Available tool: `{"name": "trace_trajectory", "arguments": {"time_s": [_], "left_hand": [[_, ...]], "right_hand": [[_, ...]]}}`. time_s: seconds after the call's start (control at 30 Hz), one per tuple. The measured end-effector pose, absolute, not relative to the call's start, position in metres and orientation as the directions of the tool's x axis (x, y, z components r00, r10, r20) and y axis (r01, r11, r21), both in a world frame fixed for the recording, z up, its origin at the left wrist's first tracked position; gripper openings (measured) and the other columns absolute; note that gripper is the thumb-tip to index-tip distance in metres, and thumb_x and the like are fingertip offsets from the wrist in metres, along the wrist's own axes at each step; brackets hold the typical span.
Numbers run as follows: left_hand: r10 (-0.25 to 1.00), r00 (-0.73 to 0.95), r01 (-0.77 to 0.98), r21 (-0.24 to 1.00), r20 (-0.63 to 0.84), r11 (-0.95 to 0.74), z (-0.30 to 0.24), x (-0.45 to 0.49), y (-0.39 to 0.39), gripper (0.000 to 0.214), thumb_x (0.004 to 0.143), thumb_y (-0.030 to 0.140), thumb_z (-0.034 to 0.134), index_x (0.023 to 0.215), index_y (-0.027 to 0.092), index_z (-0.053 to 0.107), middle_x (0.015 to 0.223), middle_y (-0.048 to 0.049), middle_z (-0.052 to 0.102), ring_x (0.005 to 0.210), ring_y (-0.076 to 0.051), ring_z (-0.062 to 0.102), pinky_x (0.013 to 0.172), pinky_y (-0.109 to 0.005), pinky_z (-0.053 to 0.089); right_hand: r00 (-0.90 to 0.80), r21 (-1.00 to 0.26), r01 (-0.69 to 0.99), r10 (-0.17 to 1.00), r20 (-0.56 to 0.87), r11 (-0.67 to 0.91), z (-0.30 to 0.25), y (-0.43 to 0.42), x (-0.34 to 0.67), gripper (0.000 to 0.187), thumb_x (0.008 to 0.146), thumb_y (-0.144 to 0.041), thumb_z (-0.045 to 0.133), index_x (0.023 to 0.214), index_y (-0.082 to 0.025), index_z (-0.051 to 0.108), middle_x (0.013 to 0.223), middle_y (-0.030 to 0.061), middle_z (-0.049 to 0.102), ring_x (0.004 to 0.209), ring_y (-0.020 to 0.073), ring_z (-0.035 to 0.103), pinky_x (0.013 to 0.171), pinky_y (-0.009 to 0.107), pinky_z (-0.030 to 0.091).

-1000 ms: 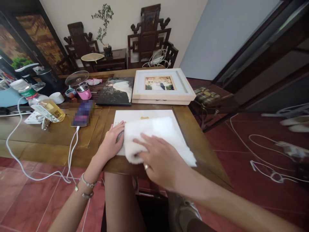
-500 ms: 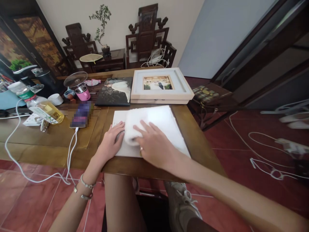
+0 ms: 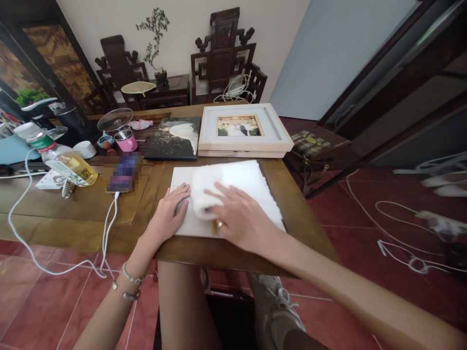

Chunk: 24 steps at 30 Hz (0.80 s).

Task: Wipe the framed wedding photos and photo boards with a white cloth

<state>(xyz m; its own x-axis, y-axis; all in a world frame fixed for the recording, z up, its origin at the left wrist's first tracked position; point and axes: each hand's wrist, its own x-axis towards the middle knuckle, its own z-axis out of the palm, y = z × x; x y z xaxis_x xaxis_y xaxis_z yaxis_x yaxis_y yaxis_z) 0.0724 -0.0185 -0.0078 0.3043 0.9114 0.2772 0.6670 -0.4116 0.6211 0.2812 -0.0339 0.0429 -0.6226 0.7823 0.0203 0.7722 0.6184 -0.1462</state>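
Observation:
A pale flat board or album (image 3: 178, 174) lies near the table's front edge, faint small print at its left side. Soft white cloth (image 3: 204, 182) covers much of it, bunched into a thick roll at the left and flat towards the right. My right hand (image 3: 237, 218), with a ring, grips the near end of the roll; its fingers stretch over the top and the thumb is partly hidden. Resting on the board's left part is my left hand (image 3: 170, 211), fingers extended, beside the roll. Whether it touches the cloth I cannot tell.
Behind the board stand a pale wooden box frame (image 3: 246, 146) with a picture and a dark photo panel (image 3: 175, 138). To the left are a phone (image 3: 124, 172) on a white cable, a pink mug (image 3: 126, 141) and a bottle of yellow liquid (image 3: 69, 165).
The roll and my right hand have shifted slightly right, baring a little more of the board near its front edge. My left hand stays in place.

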Motion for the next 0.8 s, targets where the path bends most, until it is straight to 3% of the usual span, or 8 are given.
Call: {"name": "trace_trajectory", "arguments": {"time_s": [0.13, 0.23, 0.33, 0.4, 0.47, 0.57, 0.67, 0.8], "left_hand": [[0.923, 0.288, 0.623, 0.682, 0.256, -0.384, -0.003, 0.072, -0.023, 0.045, 0.100, 0.035, 0.031, 0.132, 0.015, 0.056, 0.142, -0.0135, 0.055, 0.138, -0.026, 0.044, 0.120, -0.054, 0.020], [0.923, 0.239, 0.506, 0.773, 0.301, -0.383, 0.000, 0.071, -0.026, 0.053, 0.101, 0.045, 0.027, 0.147, 0.020, 0.038, 0.154, -0.0090, 0.040, 0.144, -0.023, 0.034, 0.122, -0.046, 0.019], [0.912, 0.203, 0.414, 0.813, 0.356, -0.410, -0.001, 0.069, -0.026, 0.059, 0.100, 0.053, 0.023, 0.153, 0.025, 0.026, 0.162, -0.0039, 0.022, 0.150, -0.022, 0.018, 0.123, -0.042, 0.013], [0.907, 0.196, 0.419, 0.805, 0.373, -0.421, -0.004, 0.067, -0.025, 0.064, 0.099, 0.058, 0.021, 0.153, 0.025, 0.025, 0.163, -0.0036, 0.020, 0.151, -0.023, 0.011, 0.124, -0.043, 0.007], [0.906, 0.181, 0.430, 0.798, 0.382, -0.422, -0.005, 0.066, -0.024, 0.066, 0.098, 0.061, 0.019, 0.152, 0.024, 0.027, 0.162, -0.0046, 0.023, 0.151, -0.024, 0.011, 0.124, -0.044, 0.007], [0.909, 0.164, 0.455, 0.788, 0.383, -0.414, -0.005, 0.065, -0.024, 0.066, 0.098, 0.059, 0.014, 0.150, 0.022, 0.033, 0.159, -0.0074, 0.032, 0.148, -0.025, 0.025, 0.122, -0.045, 0.017], [0.903, 0.236, 0.550, 0.716, 0.360, -0.430, -0.003, 0.066, -0.025, 0.063, 0.100, 0.055, 0.018, 0.145, 0.018, 0.042, 0.153, -0.0108, 0.042, 0.143, -0.024, 0.036, 0.120, -0.045, 0.024], [0.903, 0.315, 0.646, 0.631, 0.291, -0.429, -0.004, 0.069, -0.023, 0.049, 0.101, 0.042, 0.030, 0.134, 0.017, 0.056, 0.143, -0.0127, 0.054, 0.139, -0.025, 0.043, 0.119, -0.050, 0.025]], "right_hand": [[-0.545, -0.089, 0.830, 0.835, 0.072, 0.550, 0.034, -0.001, 0.272, 0.043, 0.084, -0.010, 0.050, 0.124, -0.013, 0.065, 0.149, 0.0110, 0.045, 0.142, 0.0344, 0.030, 0.115, 0.052, 0.027], [-0.579, -0.054, 0.810, 0.810, 0.093, 0.584, 0.030, -0.001, 0.260, 0.040, 0.086, -0.012, 0.048, 0.122, -0.011, 0.067, 0.150, 0.0145, 0.044, 0.141, 0.0400, 0.029, 0.113, 0.057, 0.026], [-0.716, -0.058, 0.687, 0.689, 0.111, 0.724, 0.028, -0.017, 0.251, 0.035, 0.088, -0.014, 0.048, 0.113, -0.015, 0.073, 0.151, 0.0129, 0.042, 0.142, 0.0409, 0.027, 0.114, 0.059, 0.022], [-0.813, -0.076, 0.564, 0.569, 0.125, 0.823, 0.028, -0.034, 0.250, 0.032, 0.087, -0.015, 0.050, 0.108, -0.016, 0.075, 0.151, 0.0126, 0.042, 0.142, 0.0408, 0.027, 0.114, 0.060, 0.021], [-0.872, -0.100, 0.462, 0.472, 0.131, 0.881, 0.032, -0.052, 0.254, 0.030, 0.084, -0.016, 0.054, 0.105, -0.015, 0.075, 0.150, 0.0145, 0.044, 0.140, 0.0411, 0.031, 0.113, 0.059, 0.024], [-0.905, -0.152, 0.387, 0.406, 0.123, 0.909, 0.041, -0.076, 0.264, 0.025, 0.081, -0.020, 0.057, 0.095, -0.014, 0.077, 0.141, 0.0152, 0.054, 0.135, 0.0394, 0.040, 0.112, 0.055, 0.030], [-0.867, -0.163, 0.470, 0.488, 0.097, 0.867, 0.050, -0.087, 0.274, 0.025, 0.079, -0.023, 0.058, 0.091, -0.014, 0.078, 0.133, 0.0175, 0.061, 0.128, 0.0379, 0.050, 0.110, 0.053, 0.034], [-0.686, -0.123, 0.717, 0.726, 0.051, 0.686, 0.054, -0.064, 0.283, 0.035, 0.080, -0.016, 0.055, 0.109, -0.014, 0.074, 0.132, 0.0180, 0.061, 0.126, 0.0344, 0.052, 0.110, 0.051, 0.034]]}}
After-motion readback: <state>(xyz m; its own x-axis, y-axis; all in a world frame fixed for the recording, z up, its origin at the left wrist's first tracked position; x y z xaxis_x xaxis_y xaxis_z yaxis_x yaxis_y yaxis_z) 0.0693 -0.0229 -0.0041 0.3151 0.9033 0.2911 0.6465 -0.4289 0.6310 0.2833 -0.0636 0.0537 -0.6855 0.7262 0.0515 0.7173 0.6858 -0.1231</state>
